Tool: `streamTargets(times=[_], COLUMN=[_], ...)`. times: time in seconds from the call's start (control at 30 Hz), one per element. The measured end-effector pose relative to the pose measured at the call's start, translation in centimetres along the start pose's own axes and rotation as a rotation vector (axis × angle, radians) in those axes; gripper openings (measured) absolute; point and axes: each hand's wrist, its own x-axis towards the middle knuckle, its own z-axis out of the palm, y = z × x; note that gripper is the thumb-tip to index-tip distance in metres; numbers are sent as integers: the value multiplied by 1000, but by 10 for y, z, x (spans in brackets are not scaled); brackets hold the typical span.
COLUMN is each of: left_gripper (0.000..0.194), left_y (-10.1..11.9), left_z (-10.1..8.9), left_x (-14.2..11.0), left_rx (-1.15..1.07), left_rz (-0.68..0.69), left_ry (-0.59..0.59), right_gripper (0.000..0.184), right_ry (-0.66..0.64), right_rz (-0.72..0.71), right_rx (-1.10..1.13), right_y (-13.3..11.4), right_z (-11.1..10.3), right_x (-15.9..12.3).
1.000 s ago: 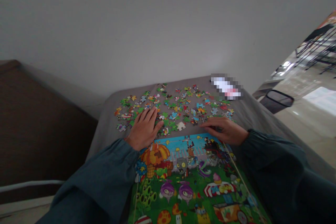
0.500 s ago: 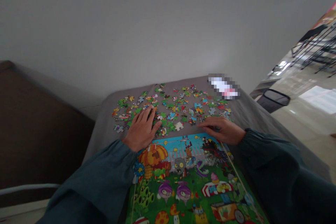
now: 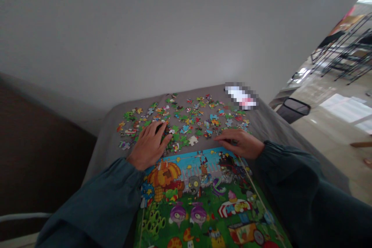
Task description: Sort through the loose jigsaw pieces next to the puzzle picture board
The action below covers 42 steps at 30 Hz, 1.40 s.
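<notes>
My left hand lies over the left part of the loose jigsaw pieces, palm down, its fingers apart and slightly bent. Whatever is under those fingertips is hidden. My right hand rests on its side by the top right of the colourful puzzle picture. Its fingers stretch to the left, with the thumb below them, and I see nothing held. A pale piece lies face down between the hands. The picture shows a pumpkin house, purple plants and a food cart on green ground.
Grey cloth covers the table, which stands against a pale wall. At the back right corner lies a blurred-out phone-like object. A dark bin and metal racks are on the right. Dark brown furniture stands left.
The whole view has shifted a little, so the table and hands sit farther left. My left hand's fingers look slightly more bent. The right hand keeps its pose.
</notes>
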Motion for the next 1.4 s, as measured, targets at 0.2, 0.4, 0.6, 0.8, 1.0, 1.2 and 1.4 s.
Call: streamTargets(times=[0.2,0.4,0.6,0.8,1.0,1.2,1.4], left_gripper=[62,67,70,72,74,74,74], left_y=[-4,-10,-14,-15,-14,-15,-16], left_z=[1,3,8,10,10,11,12], left_x=[1,1,2,2,3,3,4], left_rx=[-8,-18,-25,-30,-25,-17,6], left_rz=[13,23,23,18,18,24,14], left_ry=[33,32,12,0,-10,-2,-8], right_gripper=[29,28,28,28,28,30,28], right_ry=[23,38,37,39,29,59,224], right_rz=[-40,-60,-54,-43,-39,-35,177], right_rx=[-8,0,4,12,13,-5,-135], right_y=[1,-2,-3,-1,0,7,23], right_z=[-1,-2,-3,-3,-3,-6,-51], right_x=[1,4,5,5,5,7,38])
